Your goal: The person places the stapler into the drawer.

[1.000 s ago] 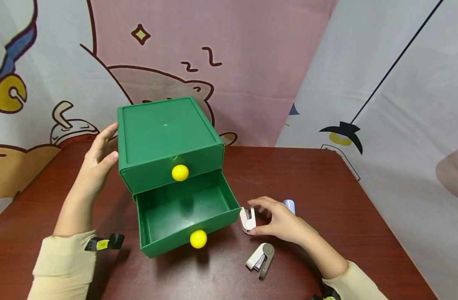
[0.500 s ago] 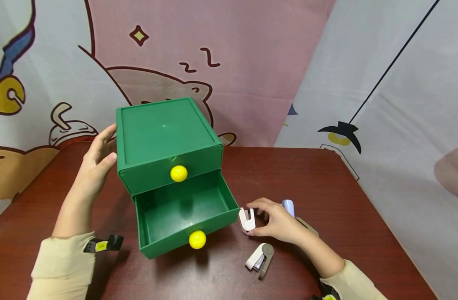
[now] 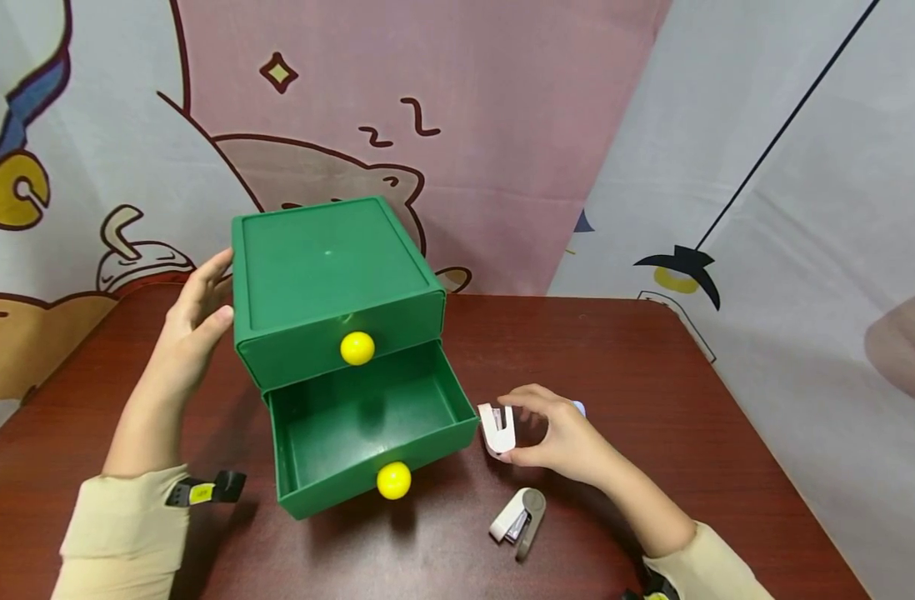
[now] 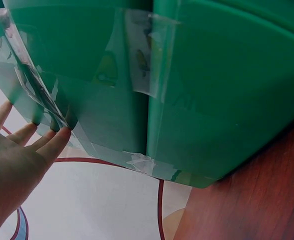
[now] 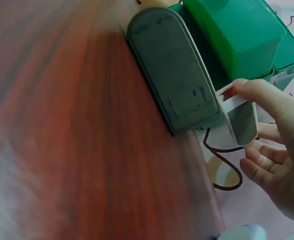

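Note:
A green two-drawer cabinet [image 3: 337, 267] with yellow ball knobs stands on the table, its lower drawer [image 3: 367, 417] pulled out and bare inside. My left hand [image 3: 195, 333] rests its fingertips on the cabinet's left side; in the left wrist view those fingers [image 4: 52, 145] touch the green wall near clear tape. Between thumb and fingers, my right hand [image 3: 562, 429] pinches a small white stapler [image 3: 497, 433], right beside the drawer's front right corner. The right wrist view shows this stapler [image 5: 243, 122] tilted in the grip. Nearer me lies a white and grey stapler [image 3: 521, 518].
Behind the right hand, a light blue object [image 3: 580, 407] is mostly hidden. The brown wooden table [image 3: 607, 350] ends at a patterned cloth backdrop [image 3: 502, 167]. In the right wrist view the grey stapler [image 5: 172, 70] looms close to the camera.
The white stapler and my right hand have risen slightly and shifted a little right. The hand now covers more of the light blue object. My left hand and the cabinet stay put.

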Motion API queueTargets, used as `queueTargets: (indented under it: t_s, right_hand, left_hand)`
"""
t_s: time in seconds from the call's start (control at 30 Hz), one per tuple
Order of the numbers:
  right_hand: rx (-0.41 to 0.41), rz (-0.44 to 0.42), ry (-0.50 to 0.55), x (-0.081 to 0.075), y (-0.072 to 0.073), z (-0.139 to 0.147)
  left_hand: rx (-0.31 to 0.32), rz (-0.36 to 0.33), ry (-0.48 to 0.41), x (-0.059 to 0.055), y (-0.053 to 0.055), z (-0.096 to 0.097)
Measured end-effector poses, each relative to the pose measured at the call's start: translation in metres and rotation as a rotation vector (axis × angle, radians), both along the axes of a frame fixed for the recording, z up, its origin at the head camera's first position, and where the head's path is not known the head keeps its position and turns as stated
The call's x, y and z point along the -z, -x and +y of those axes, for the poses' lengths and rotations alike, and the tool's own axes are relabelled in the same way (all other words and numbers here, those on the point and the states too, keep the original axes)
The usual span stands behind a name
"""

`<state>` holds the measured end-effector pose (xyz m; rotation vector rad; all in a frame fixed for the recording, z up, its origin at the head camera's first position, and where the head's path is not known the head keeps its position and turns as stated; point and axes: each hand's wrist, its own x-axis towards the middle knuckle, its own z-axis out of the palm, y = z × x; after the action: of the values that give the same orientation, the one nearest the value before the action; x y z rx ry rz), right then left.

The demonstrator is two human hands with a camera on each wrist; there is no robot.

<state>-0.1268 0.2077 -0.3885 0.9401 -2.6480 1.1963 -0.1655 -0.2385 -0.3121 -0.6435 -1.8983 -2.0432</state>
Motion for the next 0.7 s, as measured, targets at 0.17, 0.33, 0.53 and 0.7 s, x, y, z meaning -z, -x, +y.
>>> queueTargets:
  t_s: [0.17,0.33,0.53,0.7]
  right_hand:
    - [0.013,0.048,0.029,-0.013,-0.002,0.000]
    - [0.039,0.041,0.053,-0.027,-0.004,0.001]
    - [0.025,0.115,0.113,-0.043,-0.001,-0.002]
    - [-0.008,0.164,0.168,-0.057,0.001,-0.009]
  left_hand:
    - [0.003,0.001,-0.004,0.000,0.000,0.000]
    - [0.003,-0.004,-0.006,0.000,0.000,0.000]
    - [-0.004,-0.004,-0.010,0.000,-0.001,0.000]
    - [0.002,-0.004,-0.010,0.001,0.000,0.001]
